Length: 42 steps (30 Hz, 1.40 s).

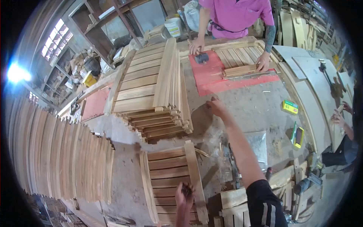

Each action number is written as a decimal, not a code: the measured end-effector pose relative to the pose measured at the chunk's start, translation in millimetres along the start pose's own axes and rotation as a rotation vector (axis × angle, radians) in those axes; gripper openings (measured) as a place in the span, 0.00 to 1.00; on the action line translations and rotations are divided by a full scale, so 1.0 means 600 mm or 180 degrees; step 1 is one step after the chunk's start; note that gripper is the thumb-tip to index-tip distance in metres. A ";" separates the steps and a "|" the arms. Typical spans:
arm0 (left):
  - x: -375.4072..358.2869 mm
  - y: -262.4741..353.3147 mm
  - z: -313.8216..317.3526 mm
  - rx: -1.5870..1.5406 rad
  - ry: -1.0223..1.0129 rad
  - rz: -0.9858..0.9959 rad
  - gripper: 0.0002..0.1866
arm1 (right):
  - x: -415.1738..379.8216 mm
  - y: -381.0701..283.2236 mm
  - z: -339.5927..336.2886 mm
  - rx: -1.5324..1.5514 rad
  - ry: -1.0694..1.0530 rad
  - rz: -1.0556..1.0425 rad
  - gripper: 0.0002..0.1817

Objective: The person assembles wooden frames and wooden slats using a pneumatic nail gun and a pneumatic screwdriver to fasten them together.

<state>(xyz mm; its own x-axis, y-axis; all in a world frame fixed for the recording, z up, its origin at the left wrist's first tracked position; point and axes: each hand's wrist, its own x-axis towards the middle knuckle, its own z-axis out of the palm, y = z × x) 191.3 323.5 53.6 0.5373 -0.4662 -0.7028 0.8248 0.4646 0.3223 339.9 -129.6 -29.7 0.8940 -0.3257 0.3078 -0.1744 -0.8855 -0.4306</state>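
Note:
Over the lower part of a slatted wooden panel [169, 162] is my left hand [184, 193], its fingers closed around a small dark object that I cannot make out. My right hand [216, 106] reaches forward above the grey worktable [261, 108], just below the red sheet [210, 73]; its fingers are bent together, and whatever they may hold is too small to tell. A tall stack of slatted panels [140, 75] stands beyond the single panel, left of my right hand.
Across the table a co-worker in a pink shirt [242, 17] handles a wooden piece [240, 71] by the red sheet. Many slats [56, 155] stand at left. A yellow-green box [290, 107], a clear bag [257, 145] and tools [302, 185] lie at right.

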 end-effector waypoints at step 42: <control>-0.434 -0.174 -0.121 0.0824 -0.0063 0.1412 0.11 | -0.735 -0.838 -0.440 0.0735 -0.1468 -0.0256 0.18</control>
<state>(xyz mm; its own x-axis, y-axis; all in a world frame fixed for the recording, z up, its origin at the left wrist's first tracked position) -47.5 451.3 157.1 0.8467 -0.2817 -0.4515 0.5318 0.4205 0.7350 -75.8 372.2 274.9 0.9988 -0.0339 -0.0357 -0.0487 -0.7886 -0.6130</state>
